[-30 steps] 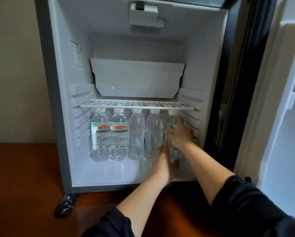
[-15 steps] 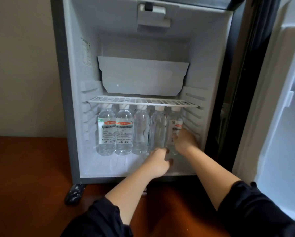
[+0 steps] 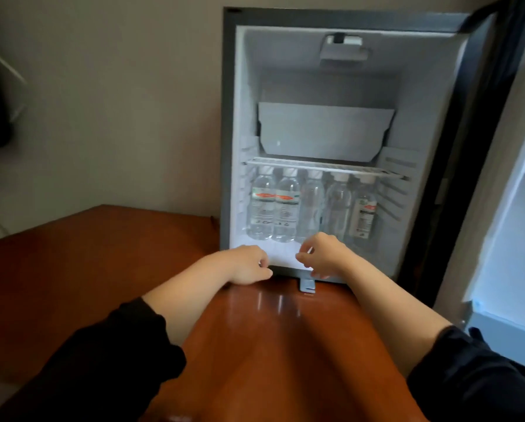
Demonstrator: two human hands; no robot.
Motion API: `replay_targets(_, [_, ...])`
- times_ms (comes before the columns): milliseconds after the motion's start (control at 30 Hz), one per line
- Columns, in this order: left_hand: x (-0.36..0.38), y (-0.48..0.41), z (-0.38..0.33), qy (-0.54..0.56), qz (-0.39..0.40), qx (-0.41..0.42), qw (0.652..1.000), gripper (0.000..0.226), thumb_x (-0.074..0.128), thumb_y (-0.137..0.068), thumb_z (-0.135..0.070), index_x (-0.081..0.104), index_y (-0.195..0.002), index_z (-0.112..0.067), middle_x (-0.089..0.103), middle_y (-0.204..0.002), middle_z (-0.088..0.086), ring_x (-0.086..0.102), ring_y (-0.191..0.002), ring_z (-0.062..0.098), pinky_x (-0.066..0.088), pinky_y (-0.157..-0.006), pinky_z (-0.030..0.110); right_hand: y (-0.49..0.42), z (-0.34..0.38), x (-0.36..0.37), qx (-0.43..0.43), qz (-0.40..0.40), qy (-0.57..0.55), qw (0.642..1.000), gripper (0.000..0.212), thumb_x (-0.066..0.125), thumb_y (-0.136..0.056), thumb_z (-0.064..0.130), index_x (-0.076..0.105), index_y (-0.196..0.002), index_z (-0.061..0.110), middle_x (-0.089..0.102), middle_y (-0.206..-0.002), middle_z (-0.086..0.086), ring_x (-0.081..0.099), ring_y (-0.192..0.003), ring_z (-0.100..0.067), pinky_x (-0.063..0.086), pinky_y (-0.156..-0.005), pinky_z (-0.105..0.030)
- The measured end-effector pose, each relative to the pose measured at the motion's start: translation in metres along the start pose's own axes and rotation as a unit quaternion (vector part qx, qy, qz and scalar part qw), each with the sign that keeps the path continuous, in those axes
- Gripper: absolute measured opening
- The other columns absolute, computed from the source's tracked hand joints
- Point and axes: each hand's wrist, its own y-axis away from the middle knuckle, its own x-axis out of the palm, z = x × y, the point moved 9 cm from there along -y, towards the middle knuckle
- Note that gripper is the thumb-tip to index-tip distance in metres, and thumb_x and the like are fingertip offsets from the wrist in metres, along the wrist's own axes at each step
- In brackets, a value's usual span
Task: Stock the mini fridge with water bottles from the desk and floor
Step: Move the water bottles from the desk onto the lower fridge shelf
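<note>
The mini fridge (image 3: pixel 422 141) stands open on a brown wooden surface. Several clear water bottles (image 3: pixel 286 208) stand upright in a row on its floor, under the white wire shelf (image 3: pixel 325 170). The rightmost bottle (image 3: pixel 364 213) shows a white label. My left hand (image 3: pixel 247 264) hovers at the fridge's front lower edge, fingers loosely curled, holding nothing. My right hand (image 3: pixel 322 254) is beside it, just in front of the bottles, fingers loosely curled and empty. Neither hand touches a bottle.
The fridge door (image 3: pixel 516 190) hangs open on the right. A grey tray-like box (image 3: pixel 325 132) sits at the back above the shelf. The wooden desk top (image 3: pixel 103 269) spreads left and toward me. A small metal foot (image 3: pixel 307 284) sticks out under the fridge's front.
Both hands have let go of the rightmost bottles and drawn back out to the fridge's front edge. My view has pulled back and swung left.
</note>
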Motion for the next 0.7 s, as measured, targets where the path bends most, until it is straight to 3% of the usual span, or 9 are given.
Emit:
replay_targets(100, [-0.008, 0.039, 0.037, -0.007, -0.021, -0.047, 0.999, 0.032, 0.047, -0.093, -0.033, 0.062, -0.107, -0.009, 0.062, -0.105, 0.006, 0.053, -0.095, 0.022, 0.044, -0.09, 0.033, 0.017, 0.043, 0.02, -0.064, 0.015, -0.014, 0.998, 0.014, 0.056, -0.089, 0.028, 0.065, -0.095, 0.019, 0.065, -0.096, -0.009, 0.065, -0.084, -0.028, 0.055, -0.085, -0.043])
replay_targets(167, [-0.007, 0.067, 0.065, -0.002, -0.028, -0.089, 0.996, 0.035, 0.047, -0.093, -0.036, 0.061, -0.113, -0.01, 0.062, -0.113, 0.006, 0.055, -0.105, 0.024, 0.045, -0.095, 0.034, 0.029, 0.069, 0.035, -0.1, 0.02, -0.015, 0.995, 0.007, 0.057, -0.089, 0.028, 0.064, -0.088, 0.024, 0.066, -0.099, -0.011, 0.059, -0.084, -0.025, 0.052, -0.084, -0.037])
replay_targets(300, [-0.002, 0.129, 0.117, 0.021, -0.024, -0.157, 0.987, 0.039, 0.047, -0.093, -0.039, 0.055, -0.123, -0.015, 0.058, -0.123, 0.005, 0.053, -0.113, 0.022, 0.043, -0.099, 0.035, 0.053, 0.124, 0.073, -0.171, 0.047, -0.021, 0.984, 0.018, 0.058, -0.09, 0.026, 0.069, -0.098, 0.014, 0.064, -0.094, -0.01, 0.059, -0.09, -0.025, 0.044, -0.079, -0.028])
replay_targets(367, [-0.002, 0.162, 0.14, 0.025, -0.029, -0.189, 0.981, 0.039, 0.048, -0.093, -0.04, 0.055, -0.123, -0.016, 0.057, -0.124, 0.005, 0.051, -0.115, 0.023, 0.042, -0.101, 0.036, 0.067, 0.152, 0.095, -0.204, 0.066, -0.031, 0.976, 0.019, 0.058, -0.091, 0.024, 0.069, -0.1, 0.011, 0.068, -0.101, -0.011, 0.061, -0.097, -0.025, 0.041, -0.078, -0.024])
replay_targets(567, [0.006, 0.254, 0.194, 0.009, -0.045, -0.266, 0.963, 0.042, 0.047, -0.095, -0.039, 0.05, -0.129, -0.015, 0.054, -0.128, 0.004, 0.051, -0.117, 0.023, 0.04, -0.092, 0.029, 0.112, 0.235, 0.151, -0.307, 0.107, -0.094, 0.941, 0.01, 0.053, -0.092, 0.02, 0.062, -0.088, 0.022, 0.065, -0.098, -0.002, 0.059, -0.098, -0.017, 0.039, -0.082, -0.023])
replay_targets(700, [0.035, 0.31, 0.229, 0.019, -0.035, -0.318, 0.947, 0.044, 0.048, -0.094, -0.04, 0.05, -0.129, -0.014, 0.055, -0.13, 0.006, 0.052, -0.118, 0.024, 0.043, -0.099, 0.036, 0.147, 0.285, 0.188, -0.369, 0.136, -0.102, 0.914, 0.009, 0.053, -0.094, 0.021, 0.062, -0.094, 0.023, 0.063, -0.098, 0.001, 0.057, -0.096, -0.015, 0.039, -0.079, -0.024])
